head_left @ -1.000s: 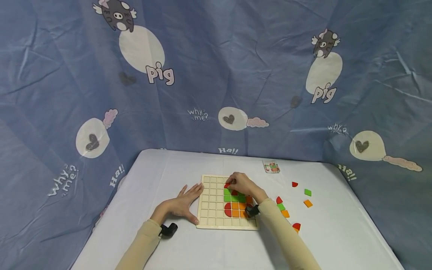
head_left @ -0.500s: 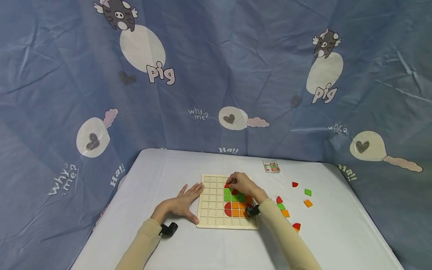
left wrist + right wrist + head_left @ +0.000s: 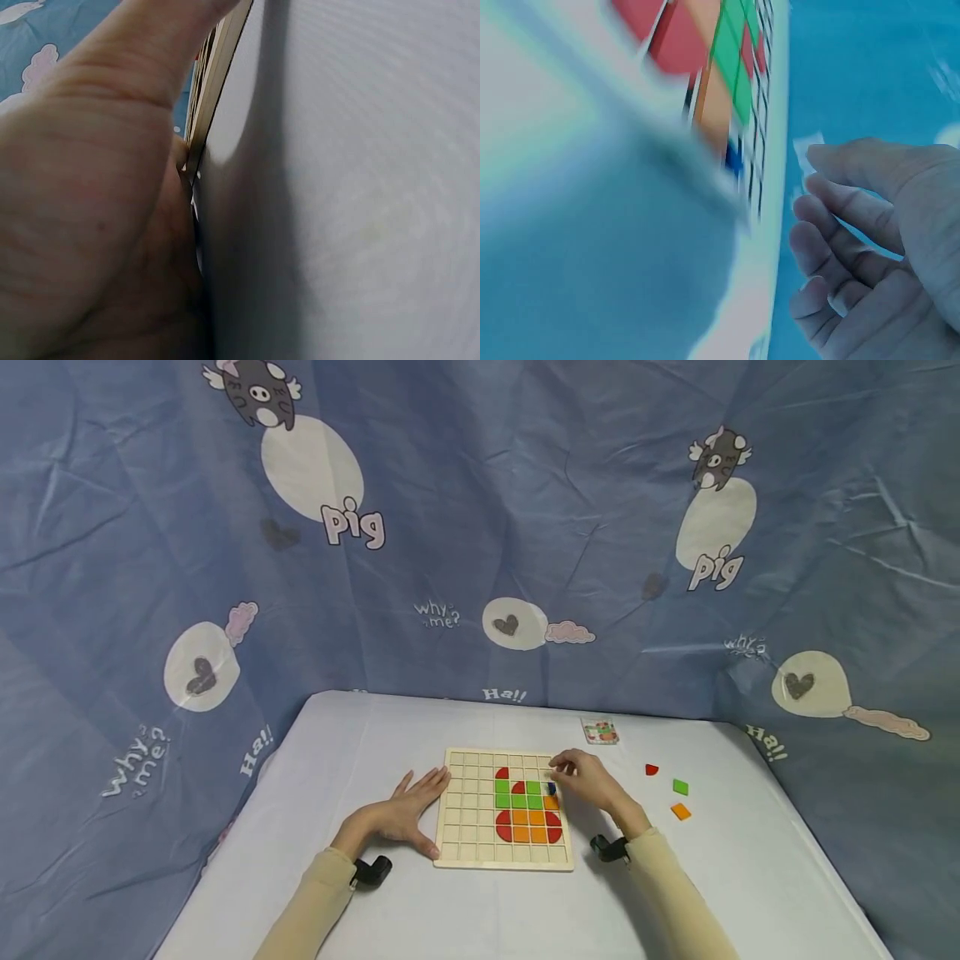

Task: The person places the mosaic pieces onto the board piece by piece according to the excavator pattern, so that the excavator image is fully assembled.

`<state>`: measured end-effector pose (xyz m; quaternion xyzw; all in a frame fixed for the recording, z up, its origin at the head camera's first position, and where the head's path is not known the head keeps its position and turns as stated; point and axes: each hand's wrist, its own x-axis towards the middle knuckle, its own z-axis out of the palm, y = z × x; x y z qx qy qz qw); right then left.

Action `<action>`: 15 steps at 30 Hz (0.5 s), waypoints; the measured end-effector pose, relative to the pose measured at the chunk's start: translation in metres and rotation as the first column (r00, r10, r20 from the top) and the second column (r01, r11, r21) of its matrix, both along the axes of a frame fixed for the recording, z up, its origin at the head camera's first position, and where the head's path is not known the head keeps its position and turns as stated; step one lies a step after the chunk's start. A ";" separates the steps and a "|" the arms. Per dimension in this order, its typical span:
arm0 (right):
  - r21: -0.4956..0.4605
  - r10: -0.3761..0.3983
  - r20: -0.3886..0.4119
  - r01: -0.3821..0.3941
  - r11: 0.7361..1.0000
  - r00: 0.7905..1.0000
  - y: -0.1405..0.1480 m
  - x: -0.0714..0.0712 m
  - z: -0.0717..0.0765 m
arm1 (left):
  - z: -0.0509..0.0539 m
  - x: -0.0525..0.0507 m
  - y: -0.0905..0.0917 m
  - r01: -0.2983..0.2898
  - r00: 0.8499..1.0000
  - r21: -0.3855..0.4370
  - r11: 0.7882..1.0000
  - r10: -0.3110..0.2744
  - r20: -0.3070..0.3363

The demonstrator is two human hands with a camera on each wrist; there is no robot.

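A wooden grid board [image 3: 467, 835] lies on the white table. My left hand [image 3: 408, 810] rests at its left edge with fingers spread, thumb and fingertips touching the rim; the left wrist view shows the board's side edge [image 3: 211, 97] beside the thumb. Over the board's upper right edge is my right hand [image 3: 591, 781], its fingers loosely bent. Nothing shows between those fingers [image 3: 832, 199] in the right wrist view. Set in the grid are a red quarter-circle tile [image 3: 502, 773], green squares [image 3: 517, 802], orange squares [image 3: 529, 827] and a small dark blue piece [image 3: 552, 788].
Right of the board lie a loose red quarter-circle [image 3: 652, 769], a green square [image 3: 680, 787] and an orange square [image 3: 680, 812]. A small pattern card [image 3: 600, 732] lies near the table's back edge. My right forearm [image 3: 663, 868] covers part of the table.
My right hand has left the upper-left red quarter-circle tile and moved right to the board's edge, uncovering the tiles. The forearm now hides several loose tiles. My left hand stays put.
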<state>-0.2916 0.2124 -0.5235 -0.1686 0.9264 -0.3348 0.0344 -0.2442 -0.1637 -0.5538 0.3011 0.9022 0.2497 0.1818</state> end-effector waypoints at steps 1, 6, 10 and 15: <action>-0.006 -0.023 -0.005 0.023 1.000 1.000 0.011 0.003 0.000 | 0.000 0.000 0.000 0.001 1.000 -0.002 1.000 -0.001 0.001; -0.012 -0.145 -0.001 0.145 0.989 0.989 0.071 0.020 -0.001 | -0.002 -0.001 -0.001 0.000 1.000 -0.018 1.000 0.000 -0.013; 0.008 -0.244 0.001 0.244 0.970 0.970 0.114 0.034 -0.003 | -0.001 0.000 -0.002 -0.005 1.000 -0.008 1.000 0.005 -0.009; 0.048 -0.363 0.046 0.361 0.931 0.931 0.155 0.053 -0.009 | 0.000 0.001 -0.001 -0.002 1.000 0.001 1.000 0.002 0.004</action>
